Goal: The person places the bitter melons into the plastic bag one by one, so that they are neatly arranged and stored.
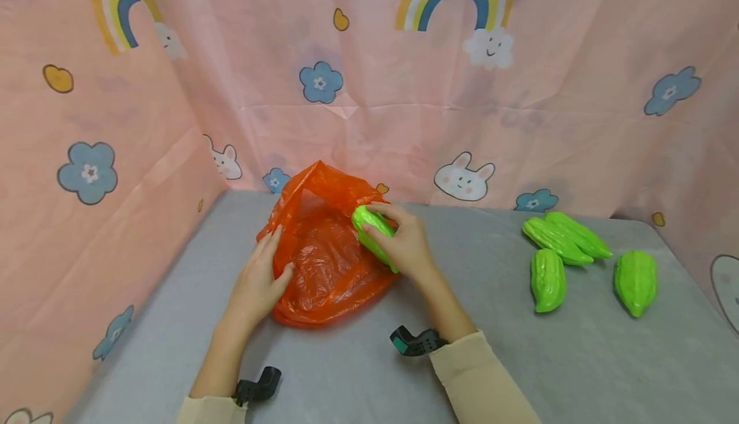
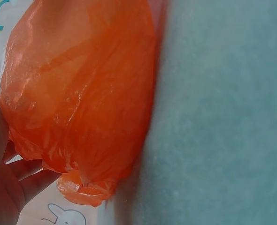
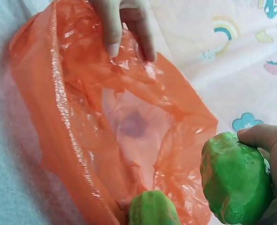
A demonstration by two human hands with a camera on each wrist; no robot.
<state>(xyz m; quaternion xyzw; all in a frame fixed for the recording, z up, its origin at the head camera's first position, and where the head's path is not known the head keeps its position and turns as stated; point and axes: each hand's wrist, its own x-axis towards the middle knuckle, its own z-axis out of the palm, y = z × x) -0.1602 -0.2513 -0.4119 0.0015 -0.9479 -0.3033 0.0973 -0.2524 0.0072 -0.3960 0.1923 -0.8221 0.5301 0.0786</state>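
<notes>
My right hand [image 1: 407,244] grips a bright green, ridged bitter gourd [image 1: 369,222] between thumb and fingers, over the right side of an orange plastic bag [image 1: 317,305]. In the right wrist view this gourd [image 3: 234,180] is near the right edge, and a second green piece [image 3: 152,210] shows at the bottom. The bag's mouth gapes wide. At its left rim is my left hand [image 1: 260,283], thumb spread from the fairly straight fingers, which reach over the edge in the right wrist view. The left wrist view has the bag's outer side [image 2: 87,93] with fingers [image 2: 33,180] partly behind it.
Farther right on the grey table [image 1: 479,263] lie two long green gourds [image 1: 562,238] side by side. Nearby are two shorter ones [image 1: 548,279], set apart from each other. A pink patterned cloth [image 1: 375,129] borders the table behind and at the sides.
</notes>
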